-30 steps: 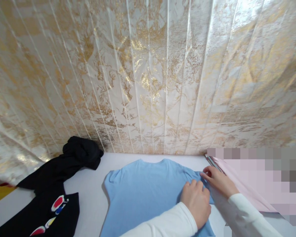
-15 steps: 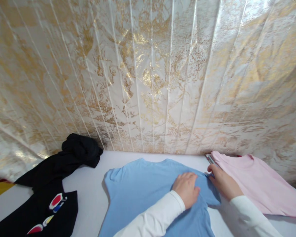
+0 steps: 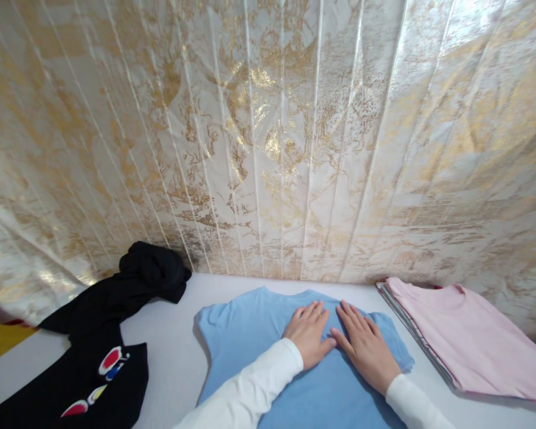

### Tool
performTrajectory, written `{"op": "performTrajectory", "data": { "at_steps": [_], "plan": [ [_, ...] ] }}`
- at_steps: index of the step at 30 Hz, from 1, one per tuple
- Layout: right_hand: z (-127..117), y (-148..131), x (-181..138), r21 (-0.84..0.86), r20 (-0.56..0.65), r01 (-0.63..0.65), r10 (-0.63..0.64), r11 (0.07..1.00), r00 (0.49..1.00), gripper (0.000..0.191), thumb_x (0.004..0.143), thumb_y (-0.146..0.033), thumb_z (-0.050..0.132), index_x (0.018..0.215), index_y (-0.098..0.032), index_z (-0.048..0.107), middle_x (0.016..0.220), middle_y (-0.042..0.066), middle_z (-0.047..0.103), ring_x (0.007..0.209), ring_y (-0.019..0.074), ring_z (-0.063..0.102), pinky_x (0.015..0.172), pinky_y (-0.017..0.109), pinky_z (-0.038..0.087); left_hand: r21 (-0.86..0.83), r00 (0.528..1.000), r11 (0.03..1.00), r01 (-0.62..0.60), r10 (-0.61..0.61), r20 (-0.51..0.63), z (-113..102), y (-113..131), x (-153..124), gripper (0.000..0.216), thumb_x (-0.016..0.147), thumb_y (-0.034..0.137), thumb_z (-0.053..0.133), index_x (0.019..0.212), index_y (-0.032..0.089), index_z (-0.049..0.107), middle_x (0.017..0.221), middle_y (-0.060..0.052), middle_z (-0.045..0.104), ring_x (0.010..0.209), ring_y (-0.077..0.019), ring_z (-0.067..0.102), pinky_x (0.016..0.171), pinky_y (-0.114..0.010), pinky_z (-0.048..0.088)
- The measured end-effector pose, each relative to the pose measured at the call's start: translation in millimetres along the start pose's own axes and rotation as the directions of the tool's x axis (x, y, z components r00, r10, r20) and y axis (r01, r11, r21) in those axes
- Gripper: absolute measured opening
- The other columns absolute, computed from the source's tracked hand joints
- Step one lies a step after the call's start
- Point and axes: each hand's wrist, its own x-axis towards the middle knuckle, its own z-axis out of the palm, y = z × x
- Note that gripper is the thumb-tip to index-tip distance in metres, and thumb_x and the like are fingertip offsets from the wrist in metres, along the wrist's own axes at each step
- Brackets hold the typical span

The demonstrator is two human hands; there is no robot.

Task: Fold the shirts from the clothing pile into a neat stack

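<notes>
A light blue T-shirt (image 3: pixel 250 339) lies flat on the white table, its collar toward the curtain. My left hand (image 3: pixel 307 332) rests palm down on the shirt's upper middle, fingers stretched out and together. My right hand (image 3: pixel 365 347) lies flat right beside it, fingers extended toward the collar. The two thumbs nearly touch. Both arms wear white sleeves. Neither hand holds anything.
A stack of folded clothes with a pink shirt (image 3: pixel 464 339) on top sits at the right. Black garments (image 3: pixel 116 316) with a red and yellow print lie at the left. A gold and white curtain (image 3: pixel 268 137) hangs behind the white table (image 3: pixel 174 351).
My right hand has left the shirt's right sleeve edge and moved left onto the chest. My left hand slid up and left. Both now lie flat side by side.
</notes>
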Motion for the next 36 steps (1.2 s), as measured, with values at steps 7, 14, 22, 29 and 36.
{"op": "performTrajectory", "data": {
  "at_steps": [7,14,22,29,36],
  "plan": [
    [-6,-8,-2,-0.113,0.011,-0.04,0.041,0.993,0.999,0.065,0.086,-0.056,0.036,0.137,-0.016,0.041,0.147,0.006,0.031,0.134,0.03,0.028,0.106,0.05,0.027,0.153,0.922,0.915,0.372,-0.383,0.048,-60,-81,-62,0.06,0.089,0.047,0.041,0.141,0.019,0.029,0.151,-0.006,0.022,0.138,-0.0189,0.016,0.11,-0.034,0.016],
    [-21,-13,13,0.008,0.2,-0.043,0.04,0.999,0.979,0.063,0.083,-0.052,0.046,0.132,-0.013,0.046,0.146,0.015,0.031,0.134,0.035,0.025,0.102,0.057,0.026,0.095,0.663,0.659,0.747,-0.725,-0.188,-119,-133,-139,0.031,0.085,0.034,0.047,0.098,0.01,0.062,0.104,-0.018,0.063,0.101,-0.0302,0.057,0.085,-0.038,0.039],
    [-63,-127,87,0.377,0.0,0.348,-0.376,0.858,0.927,0.029,0.075,-0.015,0.058,0.103,-0.021,0.064,0.108,0.007,0.065,0.114,0.0255,0.047,0.094,0.04,0.035,-0.258,0.589,0.65,0.714,-0.758,-0.28,-103,-145,-156,0.012,0.078,0.026,0.055,0.069,0.019,0.051,0.067,0.001,0.059,0.068,-0.0162,0.057,0.062,-0.023,0.037],
    [-12,-205,126,0.485,-0.061,0.297,-0.307,0.823,0.95,0.009,0.075,-0.021,0.065,0.083,-0.02,0.068,0.088,0.005,0.064,0.087,0.0197,0.052,0.079,0.031,0.038,-0.464,0.598,0.684,0.564,-0.725,-0.342,-100,-148,-159,0.02,0.083,0.038,0.043,0.073,0.021,0.039,0.052,0.007,0.047,0.052,-0.0133,0.05,0.052,-0.021,0.035],
    [16,-207,120,0.55,-0.099,0.234,-0.215,0.802,0.972,0.007,0.079,-0.019,0.059,0.082,-0.02,0.064,0.087,0.004,0.062,0.087,0.0197,0.051,0.08,0.031,0.037,-0.483,0.661,0.721,0.497,-0.675,-0.328,-96,-124,-153,0.02,0.089,0.037,0.036,0.1,0.021,0.042,0.059,0.006,0.054,0.058,-0.0155,0.054,0.057,-0.023,0.038]
  ]
}}
